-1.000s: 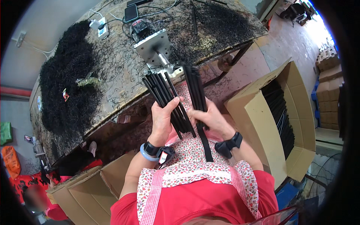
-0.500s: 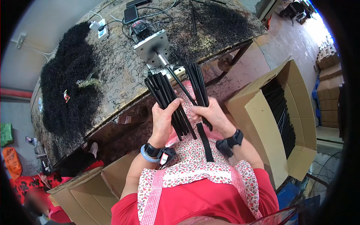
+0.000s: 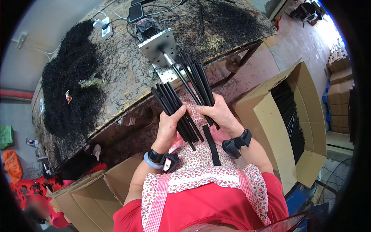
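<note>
My left hand (image 3: pixel 170 124) grips a bundle of thin black tubes (image 3: pixel 170 102), fanned out above my lap. Beside it, my right hand (image 3: pixel 220 112) holds a second bundle of black tubes (image 3: pixel 195 79) that reaches up toward the metal shaft (image 3: pixel 170 61) of a small machine with a square grey plate (image 3: pixel 156 46) on the table. One flat black strip (image 3: pixel 211 145) lies on my floral apron below the hands. Both wrists wear bands.
A big heap of black curly shavings (image 3: pixel 71 89) covers the table's left part. A phone and cables (image 3: pixel 136 11) lie at the far edge. An open carton with stacked black tubes (image 3: pixel 290 116) stands to my right. More cartons (image 3: pixel 89 197) sit at lower left.
My right hand has moved up and right with its bundle, closer to the machine's shaft. The left hand's bundle has stayed almost where it was.
</note>
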Motion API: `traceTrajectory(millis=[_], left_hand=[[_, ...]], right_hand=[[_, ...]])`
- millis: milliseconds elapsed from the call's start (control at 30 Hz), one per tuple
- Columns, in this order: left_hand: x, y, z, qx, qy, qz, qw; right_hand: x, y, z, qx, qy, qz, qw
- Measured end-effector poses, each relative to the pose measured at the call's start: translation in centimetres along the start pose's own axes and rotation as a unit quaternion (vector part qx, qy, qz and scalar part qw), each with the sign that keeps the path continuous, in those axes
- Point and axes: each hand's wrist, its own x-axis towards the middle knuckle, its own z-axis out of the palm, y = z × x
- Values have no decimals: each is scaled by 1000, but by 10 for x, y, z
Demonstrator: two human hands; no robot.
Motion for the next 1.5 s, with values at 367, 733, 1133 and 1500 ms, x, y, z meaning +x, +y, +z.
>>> traceTrajectory(millis=[367,733,1133,1500], left_hand=[[-3,-1,6,101,-18,50,994],[41,11,33,54,-2,64,996],[55,9,35,29,-12,69,997],[41,13,26,60,20,102,993]], right_hand=[[11,19,-12,-69,8,-10,998],[-12,8,-10,94,-9,63,994],[8,11,-28,12,-10,62,998],[11,16,-16,-38,-57,112,991]])
